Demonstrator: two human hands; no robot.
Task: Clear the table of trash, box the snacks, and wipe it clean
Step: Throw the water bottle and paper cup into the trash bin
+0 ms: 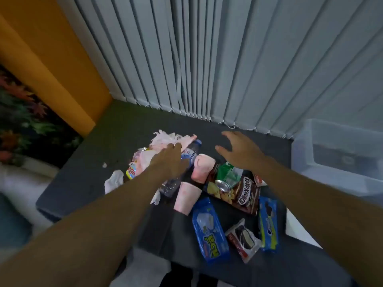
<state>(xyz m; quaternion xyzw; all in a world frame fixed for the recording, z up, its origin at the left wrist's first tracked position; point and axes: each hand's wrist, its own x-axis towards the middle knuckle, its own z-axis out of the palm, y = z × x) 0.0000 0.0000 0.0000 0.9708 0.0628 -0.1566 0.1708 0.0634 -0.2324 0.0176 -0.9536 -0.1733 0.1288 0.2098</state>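
trash point(165, 139) lies heaped around the water bottle point(190, 154), which lies on its side mid-counter: crumpled wrappers beyond and left of the bottle, two pink cups point(187, 197) just right of it, and a soda can point(224, 184) further right, tipped over on the snack packets point(246, 193). the left hand point(169, 160) lies palm down over the bottle, fingers stretched toward the wrappers and grasping nothing as far as shows. the right hand point(238, 151) hovers released, fingers spread, right of the bottle over bare counter point(93, 172). as i judge it, the bottle could roll under a loose press and knock the light cups. the can, if not empty, could dribble onto the packets beneath it. a broad sweep could also drag snacks along with the rubbish, or push the white tissue point(114, 181) left of the bottle over the counter edge close by. the blue packet point(209, 230), nearer than the bottle, sits close to the near edge and could slide off. open room lies beyond the bottle up to the blinds point(207, 59) and on its far left. the clear box point(335, 154) stands well right of the bottle, past the counter's end, so carrying snacks there means crossing over the can.
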